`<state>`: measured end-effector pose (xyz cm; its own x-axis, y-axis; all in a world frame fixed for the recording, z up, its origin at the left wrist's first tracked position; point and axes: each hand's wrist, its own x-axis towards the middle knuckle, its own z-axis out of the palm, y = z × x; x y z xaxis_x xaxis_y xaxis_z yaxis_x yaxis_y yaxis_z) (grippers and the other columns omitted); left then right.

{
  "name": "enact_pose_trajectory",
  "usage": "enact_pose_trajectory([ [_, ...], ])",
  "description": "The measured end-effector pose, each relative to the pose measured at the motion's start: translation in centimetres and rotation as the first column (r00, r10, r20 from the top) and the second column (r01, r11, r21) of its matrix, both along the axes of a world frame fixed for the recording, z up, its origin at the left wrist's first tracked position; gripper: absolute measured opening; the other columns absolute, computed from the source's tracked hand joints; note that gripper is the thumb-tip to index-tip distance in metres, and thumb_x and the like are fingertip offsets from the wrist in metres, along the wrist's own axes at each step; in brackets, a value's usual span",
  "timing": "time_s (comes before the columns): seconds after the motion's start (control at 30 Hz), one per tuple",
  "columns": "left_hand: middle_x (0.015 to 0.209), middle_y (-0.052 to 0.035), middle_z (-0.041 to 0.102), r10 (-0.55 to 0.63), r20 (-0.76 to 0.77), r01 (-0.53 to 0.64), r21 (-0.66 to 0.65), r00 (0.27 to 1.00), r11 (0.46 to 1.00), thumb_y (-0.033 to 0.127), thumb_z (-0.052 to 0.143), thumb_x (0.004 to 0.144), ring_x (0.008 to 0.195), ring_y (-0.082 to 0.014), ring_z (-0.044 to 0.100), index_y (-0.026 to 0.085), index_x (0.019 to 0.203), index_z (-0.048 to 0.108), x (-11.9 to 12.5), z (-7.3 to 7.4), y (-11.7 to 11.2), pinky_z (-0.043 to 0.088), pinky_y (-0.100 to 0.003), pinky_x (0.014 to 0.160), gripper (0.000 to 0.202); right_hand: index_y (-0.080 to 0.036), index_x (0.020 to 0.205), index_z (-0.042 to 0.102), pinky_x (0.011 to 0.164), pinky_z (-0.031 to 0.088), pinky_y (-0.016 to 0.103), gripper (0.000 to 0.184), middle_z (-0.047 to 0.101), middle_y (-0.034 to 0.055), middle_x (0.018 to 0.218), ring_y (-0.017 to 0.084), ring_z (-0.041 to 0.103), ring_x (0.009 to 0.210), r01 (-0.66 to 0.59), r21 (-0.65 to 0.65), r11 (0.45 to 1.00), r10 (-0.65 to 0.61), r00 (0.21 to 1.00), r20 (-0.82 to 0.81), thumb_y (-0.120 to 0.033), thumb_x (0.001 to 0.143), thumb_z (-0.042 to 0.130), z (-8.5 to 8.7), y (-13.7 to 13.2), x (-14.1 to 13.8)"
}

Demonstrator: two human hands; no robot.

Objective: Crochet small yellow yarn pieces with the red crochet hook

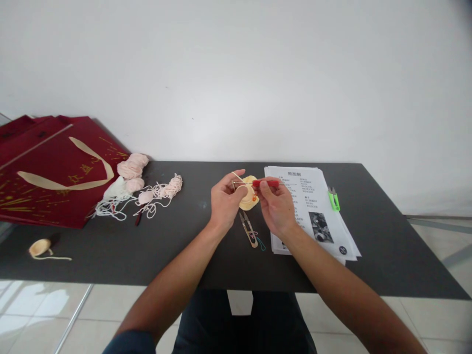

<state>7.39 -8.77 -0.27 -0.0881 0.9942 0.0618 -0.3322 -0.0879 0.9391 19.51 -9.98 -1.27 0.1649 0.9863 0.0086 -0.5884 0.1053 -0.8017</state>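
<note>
My left hand (225, 197) pinches a pale yellow crocheted piece (249, 200) above the middle of the table, with a strand of yarn (237, 175) running over its fingers. In my right hand (276, 204) is a crochet hook (267, 183) with a red handle, its thin metal shaft pointing left to the yarn at the piece's upper edge. A small orange bit (254, 198) shows on the right side of the piece. Just below the hands lies a pair of thread snips (249, 230) with a teal cord loop. My left fingers hide part of the piece.
Printed sheets (306, 196) lie under and beside my right hand, with green thread snips (334, 199) at their right edge. To the left are pink yarn (132, 167), tangled white yarn (117, 191), a dark red bag (55, 172) and a small cream crocheted cup (40, 247). A white wall stands behind the table.
</note>
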Motion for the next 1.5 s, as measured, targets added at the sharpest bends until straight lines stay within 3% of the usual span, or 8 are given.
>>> enact_pose_trajectory([
  [0.5,0.084,0.0019,0.071,0.0,-0.068,0.003,0.044,0.998,0.999,0.02,0.08,0.073,0.071,-0.0107,0.064,0.019,0.135,0.063,-0.2,-0.6,-0.7,0.051,-0.024,0.069,0.064,-0.026,0.09,0.07,0.084,0.056,0.028,0.017,0.079,-0.0024,0.09,0.012,0.071,0.084,0.033,0.08,0.996,-0.036,0.998,0.045,-0.031,0.083,0.084,-0.5,-0.7,0.3],
  [0.9,0.079,0.0029,0.068,0.102,-0.104,-0.087,0.143,0.989,0.986,0.018,0.077,0.076,0.07,-0.0104,0.062,0.019,0.126,0.067,-0.6,-0.6,-0.5,0.05,-0.024,0.071,0.051,-0.028,0.09,0.067,0.077,0.053,0.031,0.015,0.073,-0.002,0.091,0.014,0.066,0.078,0.088,0.242,0.966,-0.124,0.982,0.14,-0.026,0.084,0.08,-0.4,-0.4,1.2],
  [1.5,0.079,0.0031,0.066,0.196,-0.13,-0.17,0.189,0.972,0.967,0.016,0.075,0.077,0.073,-0.0113,0.061,0.021,0.122,0.069,-0.5,-0.2,-0.8,0.05,-0.026,0.073,0.045,-0.03,0.09,0.068,0.076,0.057,0.033,0.014,0.076,-0.0015,0.092,0.015,0.07,0.08,0.163,0.292,0.942,-0.232,0.948,0.218,-0.03,0.085,0.081,-0.4,-0.8,1.2],
])
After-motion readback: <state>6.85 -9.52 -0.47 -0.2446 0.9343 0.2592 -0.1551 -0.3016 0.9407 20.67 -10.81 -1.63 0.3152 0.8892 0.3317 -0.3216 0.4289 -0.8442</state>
